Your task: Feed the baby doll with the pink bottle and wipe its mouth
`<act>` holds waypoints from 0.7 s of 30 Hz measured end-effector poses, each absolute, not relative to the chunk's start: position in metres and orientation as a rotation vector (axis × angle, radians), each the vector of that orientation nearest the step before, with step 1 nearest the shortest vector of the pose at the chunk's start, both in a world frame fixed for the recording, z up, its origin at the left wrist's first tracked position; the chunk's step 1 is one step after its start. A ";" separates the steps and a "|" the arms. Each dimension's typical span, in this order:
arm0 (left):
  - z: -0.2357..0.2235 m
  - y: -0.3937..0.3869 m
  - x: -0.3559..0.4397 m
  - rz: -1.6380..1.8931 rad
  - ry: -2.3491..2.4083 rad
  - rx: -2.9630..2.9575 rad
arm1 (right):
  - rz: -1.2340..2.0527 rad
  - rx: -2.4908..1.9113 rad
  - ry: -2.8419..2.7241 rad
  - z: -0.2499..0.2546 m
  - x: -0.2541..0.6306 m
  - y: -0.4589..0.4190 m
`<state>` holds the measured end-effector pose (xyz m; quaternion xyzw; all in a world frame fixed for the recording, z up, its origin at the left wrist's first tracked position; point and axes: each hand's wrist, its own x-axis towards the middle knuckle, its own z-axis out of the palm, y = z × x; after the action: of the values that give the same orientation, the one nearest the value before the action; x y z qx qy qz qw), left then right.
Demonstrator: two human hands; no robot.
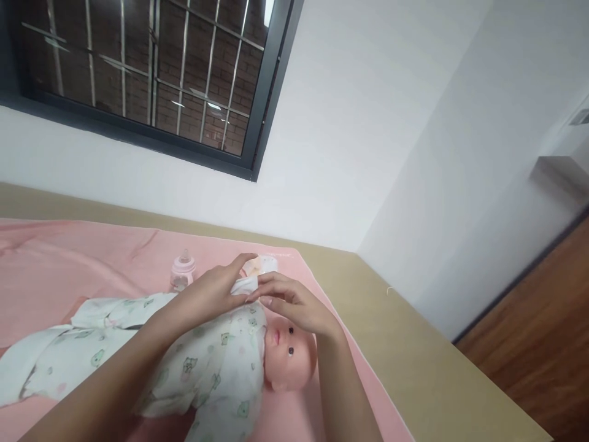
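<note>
A baby doll (289, 353) lies on its back on a pink towel (92, 258), head to the right, dressed in a white romper with small green prints (207, 368). My left hand (214, 291) pinches the white cuff of the doll's raised sleeve (245, 285). My right hand (294, 304) meets it from the right, fingers curled at the same cuff, above the doll's face. Both hands are closed on the sleeve's end.
A pink baby bottle (183, 272) stands on the towel just behind my left hand. A white folded item (264, 265) lies behind the cuff. The tan surface (414, 344) ends at the right over a wooden floor (543, 344). White wall and a barred window are behind.
</note>
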<state>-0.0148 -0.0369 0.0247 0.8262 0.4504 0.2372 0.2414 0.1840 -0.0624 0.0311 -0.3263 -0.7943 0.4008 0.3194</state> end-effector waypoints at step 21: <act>0.033 -0.004 -0.141 0.905 1.523 1.929 | 1.245 -1.329 -1.413 -0.058 0.250 0.049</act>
<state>-0.1406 -0.0036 0.0332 0.7116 0.5618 0.3337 0.2581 0.2501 0.0486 -0.0584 -0.5268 -0.5603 0.4934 0.4063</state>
